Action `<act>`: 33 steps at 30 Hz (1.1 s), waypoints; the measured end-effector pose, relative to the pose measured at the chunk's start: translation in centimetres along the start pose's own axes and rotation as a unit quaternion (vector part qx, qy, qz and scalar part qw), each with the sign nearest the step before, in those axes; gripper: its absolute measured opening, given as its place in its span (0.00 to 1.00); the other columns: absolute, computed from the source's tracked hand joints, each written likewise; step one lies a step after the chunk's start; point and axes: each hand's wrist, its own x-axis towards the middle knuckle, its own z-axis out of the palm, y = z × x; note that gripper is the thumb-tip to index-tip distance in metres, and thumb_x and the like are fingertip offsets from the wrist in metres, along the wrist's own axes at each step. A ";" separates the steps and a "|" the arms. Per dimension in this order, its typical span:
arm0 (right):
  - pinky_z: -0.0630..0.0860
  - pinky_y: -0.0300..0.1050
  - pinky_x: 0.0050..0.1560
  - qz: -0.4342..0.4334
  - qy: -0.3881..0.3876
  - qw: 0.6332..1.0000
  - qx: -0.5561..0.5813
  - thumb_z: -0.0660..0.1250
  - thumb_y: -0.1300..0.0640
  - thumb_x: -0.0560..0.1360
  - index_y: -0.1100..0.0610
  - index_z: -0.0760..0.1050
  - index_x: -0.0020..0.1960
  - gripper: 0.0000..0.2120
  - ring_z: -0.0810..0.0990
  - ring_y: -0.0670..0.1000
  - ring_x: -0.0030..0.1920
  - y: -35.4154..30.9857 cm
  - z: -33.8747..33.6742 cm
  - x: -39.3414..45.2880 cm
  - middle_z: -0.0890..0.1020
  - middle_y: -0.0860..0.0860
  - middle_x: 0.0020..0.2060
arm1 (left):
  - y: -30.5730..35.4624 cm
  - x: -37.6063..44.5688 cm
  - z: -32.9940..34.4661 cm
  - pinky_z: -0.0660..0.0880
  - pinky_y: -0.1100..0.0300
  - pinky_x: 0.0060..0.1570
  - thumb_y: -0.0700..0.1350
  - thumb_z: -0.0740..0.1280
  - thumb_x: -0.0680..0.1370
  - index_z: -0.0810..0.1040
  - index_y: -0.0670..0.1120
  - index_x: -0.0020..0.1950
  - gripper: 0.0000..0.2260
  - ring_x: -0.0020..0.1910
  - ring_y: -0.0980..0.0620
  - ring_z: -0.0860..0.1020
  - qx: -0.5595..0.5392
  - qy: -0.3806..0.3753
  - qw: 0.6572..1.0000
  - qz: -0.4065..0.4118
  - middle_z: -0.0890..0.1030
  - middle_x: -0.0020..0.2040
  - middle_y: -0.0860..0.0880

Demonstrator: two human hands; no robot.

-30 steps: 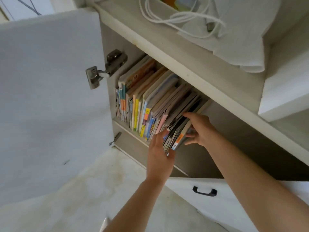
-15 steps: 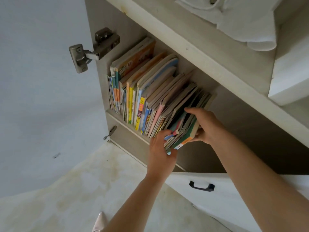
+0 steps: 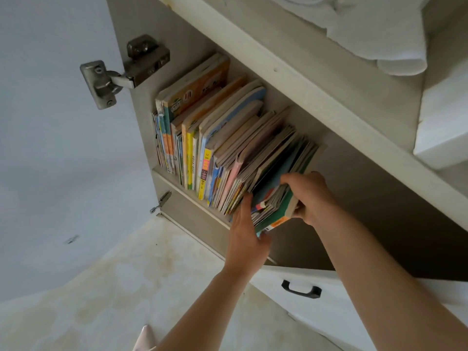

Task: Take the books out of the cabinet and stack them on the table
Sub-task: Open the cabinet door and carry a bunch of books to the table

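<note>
A row of books [image 3: 202, 138] stands upright on the cabinet shelf [image 3: 177, 184], spines facing out, leaning right. A bundle of thin books [image 3: 273, 196] at the row's right end sticks out past the shelf edge. My right hand [image 3: 312, 196] grips this bundle from the right side, fingers curled over its top. My left hand [image 3: 247, 239] holds the bundle's lower left side from below, with the thumb under its corner and the fingers up between it and the other books.
The white cabinet door [image 3: 50, 122] stands open on the left with a metal hinge [image 3: 121, 72]. A drawer with a black handle [image 3: 301, 290] is below the shelf. White cloth [image 3: 374, 36] lies on the shelf above. Pale floor [image 3: 114, 287] lies beneath.
The bundle at the right end has slid further out of the shelf, with both hands tightening around it. The camera has moved closer and tilted.
</note>
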 end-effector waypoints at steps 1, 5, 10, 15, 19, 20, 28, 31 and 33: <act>0.78 0.45 0.25 0.001 0.005 1.000 0.001 0.67 0.61 0.74 0.63 0.69 0.60 0.17 0.81 0.56 0.33 0.1 0.0 0.0 0.79 0.60 0.40 | 0.4 0.1 0.1 0.68 0.66 0.59 0.38 0.70 0.71 0.50 0.54 0.78 0.42 0.70 0.55 0.65 -0.011 -0.026 0.999 -0.017 0.66 0.71 0.52; 0.80 0.49 0.33 0.005 0.014 1.000 0.017 0.67 0.63 0.73 0.63 0.69 0.59 0.16 0.81 0.57 0.36 0.6 -0.4 -0.1 0.79 0.60 0.41 | 0.4 1.1 0.2 0.70 0.53 0.66 0.45 0.75 0.64 0.43 0.58 0.78 0.52 0.71 0.52 0.63 -0.029 -0.065 0.996 -0.054 0.63 0.72 0.51; 0.80 0.49 0.33 0.016 0.023 0.999 0.030 0.68 0.62 0.73 0.61 0.68 0.61 0.18 0.81 0.57 0.38 1.1 -0.9 -0.1 0.79 0.60 0.44 | -0.3 2.4 0.8 0.57 0.52 0.73 0.48 0.78 0.62 0.47 0.51 0.79 0.54 0.74 0.50 0.56 0.013 -0.050 0.998 -0.030 0.58 0.75 0.51; 0.79 0.47 0.33 0.008 0.018 0.999 0.034 0.68 0.62 0.73 0.61 0.68 0.61 0.19 0.82 0.57 0.39 1.2 -1.0 0.0 0.80 0.60 0.46 | -0.7 3.0 0.6 0.61 0.57 0.67 0.50 0.77 0.63 0.55 0.56 0.77 0.48 0.68 0.50 0.58 0.106 -0.079 0.991 0.010 0.61 0.69 0.52; 0.80 0.47 0.33 0.001 0.015 0.999 0.045 0.69 0.61 0.72 0.60 0.67 0.62 0.20 0.82 0.57 0.40 1.3 -1.0 0.2 0.80 0.60 0.47 | -1.2 2.6 1.2 0.63 0.47 0.70 0.48 0.75 0.67 0.57 0.54 0.77 0.43 0.72 0.49 0.62 0.128 -0.034 0.990 0.052 0.66 0.72 0.51; 0.79 0.48 0.33 -0.006 0.015 0.999 0.051 0.69 0.62 0.72 0.59 0.66 0.63 0.21 0.82 0.57 0.40 1.3 -1.1 0.2 0.80 0.60 0.47 | -1.3 2.5 1.5 0.65 0.47 0.70 0.46 0.75 0.67 0.58 0.52 0.76 0.41 0.71 0.49 0.64 0.102 -0.030 0.992 0.061 0.68 0.71 0.51; 0.78 0.49 0.28 -0.028 -0.031 0.996 0.084 0.69 0.65 0.73 0.52 0.67 0.66 0.25 0.81 0.54 0.39 1.8 -1.5 -0.8 0.80 0.55 0.48 | -1.0 1.6 1.2 0.65 0.77 0.53 0.37 0.72 0.71 0.66 0.53 0.73 0.33 0.63 0.55 0.74 0.017 0.009 0.998 0.066 0.77 0.64 0.52; 0.81 0.51 0.30 -0.010 -0.060 0.995 0.084 0.70 0.64 0.73 0.49 0.68 0.65 0.24 0.84 0.56 0.36 2.6 -1.0 -2.3 0.82 0.56 0.48 | -0.8 -0.6 -0.8 0.72 0.75 0.51 0.39 0.69 0.73 0.64 0.61 0.71 0.31 0.58 0.57 0.77 0.000 -0.003 0.997 0.073 0.79 0.60 0.53; 0.82 0.54 0.33 0.000 -0.077 0.993 0.084 0.73 0.62 0.71 0.46 0.67 0.64 0.26 0.86 0.58 0.38 3.7 -0.3 -3.7 0.83 0.56 0.49 | -1.3 -2.5 -2.7 0.76 0.68 0.53 0.40 0.67 0.73 0.62 0.66 0.70 0.31 0.55 0.57 0.79 0.004 -0.009 0.997 0.076 0.81 0.59 0.53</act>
